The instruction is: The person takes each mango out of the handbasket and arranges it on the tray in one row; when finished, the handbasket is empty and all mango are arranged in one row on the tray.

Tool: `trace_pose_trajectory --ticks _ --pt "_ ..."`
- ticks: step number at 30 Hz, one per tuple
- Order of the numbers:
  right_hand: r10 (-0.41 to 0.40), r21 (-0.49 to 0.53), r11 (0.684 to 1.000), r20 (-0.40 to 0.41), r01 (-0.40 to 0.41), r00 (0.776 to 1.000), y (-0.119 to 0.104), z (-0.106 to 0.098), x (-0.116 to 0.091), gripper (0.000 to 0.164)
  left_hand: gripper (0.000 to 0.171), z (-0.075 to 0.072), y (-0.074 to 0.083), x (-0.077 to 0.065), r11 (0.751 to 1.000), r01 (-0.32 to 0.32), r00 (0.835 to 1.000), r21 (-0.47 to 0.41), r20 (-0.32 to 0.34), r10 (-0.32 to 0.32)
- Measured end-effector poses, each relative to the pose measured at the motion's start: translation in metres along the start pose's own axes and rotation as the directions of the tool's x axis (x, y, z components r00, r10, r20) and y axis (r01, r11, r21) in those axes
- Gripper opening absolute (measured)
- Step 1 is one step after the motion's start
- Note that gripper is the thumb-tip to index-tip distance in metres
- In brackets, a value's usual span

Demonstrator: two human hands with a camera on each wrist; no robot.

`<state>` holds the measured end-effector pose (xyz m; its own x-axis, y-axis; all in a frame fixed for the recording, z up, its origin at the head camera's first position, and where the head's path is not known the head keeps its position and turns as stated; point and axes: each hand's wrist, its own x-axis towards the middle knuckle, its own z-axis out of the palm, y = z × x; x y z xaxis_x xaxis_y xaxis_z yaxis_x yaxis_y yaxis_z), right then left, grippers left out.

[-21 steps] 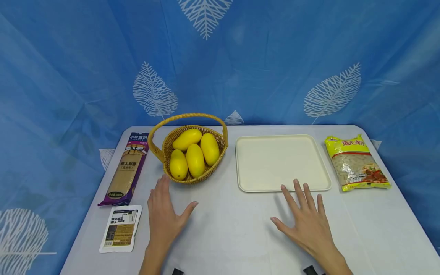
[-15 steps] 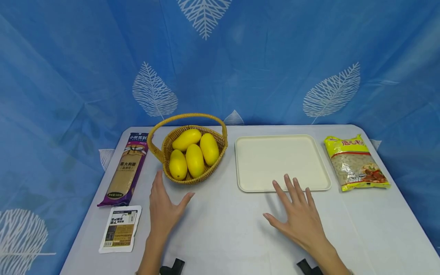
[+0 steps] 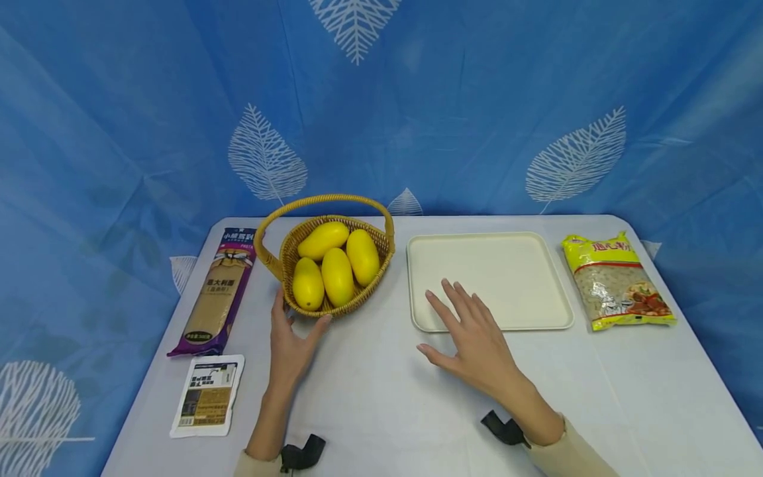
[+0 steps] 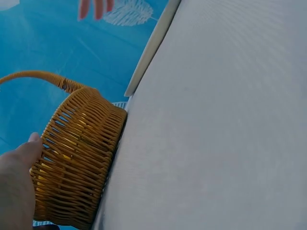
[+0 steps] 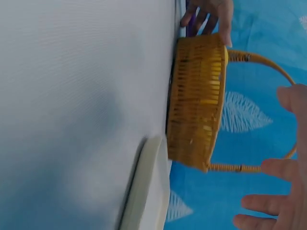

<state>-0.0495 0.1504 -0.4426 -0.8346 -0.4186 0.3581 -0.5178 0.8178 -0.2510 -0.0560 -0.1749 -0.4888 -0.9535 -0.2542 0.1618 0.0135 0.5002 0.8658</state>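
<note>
Head view: a white bench (image 3: 381, 417) fills the foreground. The left hand (image 3: 292, 348), thumb and fingers apart, touches the near-left side of the basket (image 3: 365, 298) of yellow fruits (image 3: 337, 277) standing there; the right hand (image 3: 477, 344), fingers spread, hovers by the cream tray (image 3: 512, 271). Leaf-printed blue fabric (image 3: 453, 132) hangs behind.

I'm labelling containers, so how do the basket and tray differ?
The basket is woven and golden brown; the tray is smooth and cream. The basket is deep; the tray is shallow. The basket has an arched handle; the tray shows none. Both rest on the white table.
</note>
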Motion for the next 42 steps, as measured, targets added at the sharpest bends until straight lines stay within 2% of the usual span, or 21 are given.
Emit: trace_pose_trajectory --ticks 8,15,25,33,42 --pt "-0.084 0.086 0.993 -0.006 0.084 0.996 -0.013 0.022 0.045 0.074 0.091 0.002 -0.008 0.002 0.997 -0.021 1.0 -0.081 -0.018 0.019" --pt "-0.096 0.155 0.983 0.006 0.094 0.995 -0.019 0.039 0.083 0.073 0.088 0.003 -0.014 0.003 0.994 -0.036 0.998 -0.1 -0.045 0.032" --pt "-0.163 0.215 0.965 0.037 0.151 0.986 -0.023 0.06 0.133 0.065 0.088 0.005 -0.021 0.004 0.993 -0.033 0.998 -0.11 -0.058 0.027" --pt "-0.12 0.28 0.957 0.122 0.081 0.985 -0.019 0.068 0.154 0.068 0.089 0.006 -0.022 0.003 0.993 -0.043 0.998 -0.112 -0.057 0.037" --pt "-0.094 0.298 0.954 0.187 0.034 0.978 -0.021 0.073 0.162 0.071 0.088 0.005 -0.023 0.002 0.993 -0.05 0.997 -0.107 -0.058 0.044"
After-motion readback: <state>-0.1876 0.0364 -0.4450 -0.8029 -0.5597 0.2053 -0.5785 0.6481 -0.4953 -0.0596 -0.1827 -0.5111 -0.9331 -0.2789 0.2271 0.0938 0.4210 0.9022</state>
